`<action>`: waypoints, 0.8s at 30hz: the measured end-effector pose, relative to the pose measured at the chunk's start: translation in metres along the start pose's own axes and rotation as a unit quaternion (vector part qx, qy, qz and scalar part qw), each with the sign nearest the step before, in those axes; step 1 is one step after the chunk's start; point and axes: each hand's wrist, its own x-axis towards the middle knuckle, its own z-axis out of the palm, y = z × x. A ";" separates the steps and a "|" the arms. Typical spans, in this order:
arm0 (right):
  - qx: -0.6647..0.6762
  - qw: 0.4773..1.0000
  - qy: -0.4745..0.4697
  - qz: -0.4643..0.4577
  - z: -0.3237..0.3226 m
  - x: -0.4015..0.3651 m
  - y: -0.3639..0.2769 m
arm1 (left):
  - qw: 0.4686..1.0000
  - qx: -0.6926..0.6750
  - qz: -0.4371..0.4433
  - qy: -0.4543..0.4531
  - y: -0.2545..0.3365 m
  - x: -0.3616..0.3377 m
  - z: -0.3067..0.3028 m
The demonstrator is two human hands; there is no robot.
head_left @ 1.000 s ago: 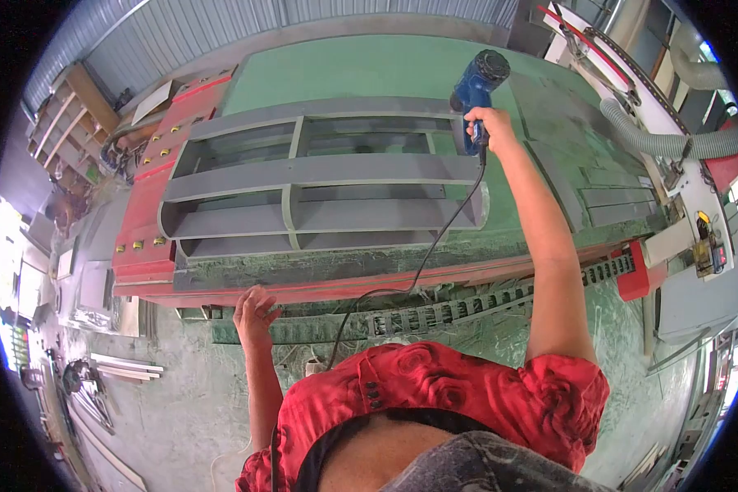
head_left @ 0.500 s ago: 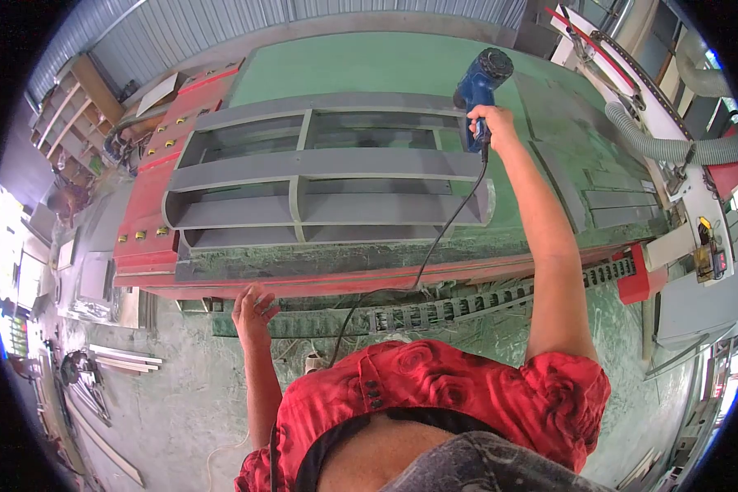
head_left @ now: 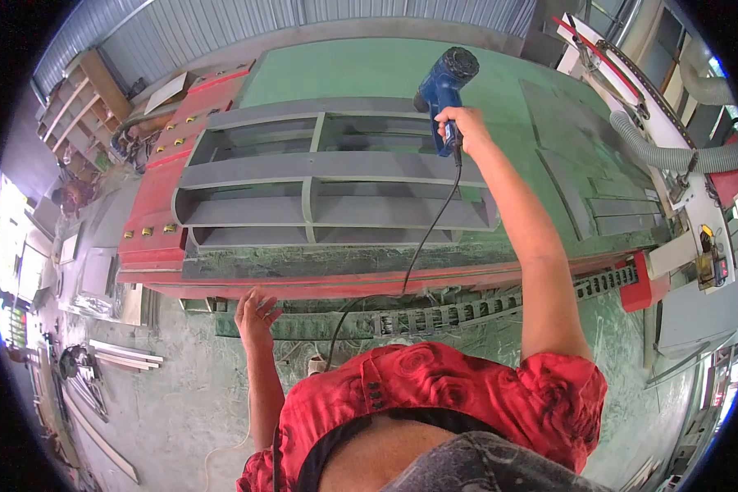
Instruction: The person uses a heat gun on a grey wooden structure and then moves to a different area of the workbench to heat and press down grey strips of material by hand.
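My right hand point(head_left: 467, 129) is closed around the handle of a blue heat gun point(head_left: 444, 88). The gun is held over the far right part of a grey shelf unit point(head_left: 262, 170), which lies on its back on the green-topped bench. Its black rear end points up and right, and its short nozzle faces left. A black cord point(head_left: 429, 232) hangs from the handle and runs down past the bench edge. Beside the red front edge of the bench point(head_left: 344, 284), my left hand point(head_left: 257, 318) has its fingers apart and holds nothing.
Flat grey panels point(head_left: 623, 205) lie on the bench's right side. A cable chain point(head_left: 459, 316) runs below the front edge. At the right stands a white machine gantry point(head_left: 631, 98) with a grey corrugated hose point(head_left: 656, 148). White strips point(head_left: 127, 355) lie on the floor at left.
My right hand has moved the heat gun left across the shelf unit, with its cord trailing along. My left hand has stayed by the bench edge, shifting only slightly.
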 end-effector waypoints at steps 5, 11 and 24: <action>0.000 1.000 0.018 0.011 0.002 0.002 0.002 | 1.000 -0.008 -0.006 0.009 -0.005 0.005 -0.009; -0.011 1.000 0.018 0.013 0.004 -0.001 0.004 | 1.000 -0.014 -0.009 0.000 -0.001 0.007 -0.006; 0.008 1.000 0.001 0.018 0.059 -0.001 0.004 | 0.999 -0.025 -0.007 0.023 0.006 0.023 -0.036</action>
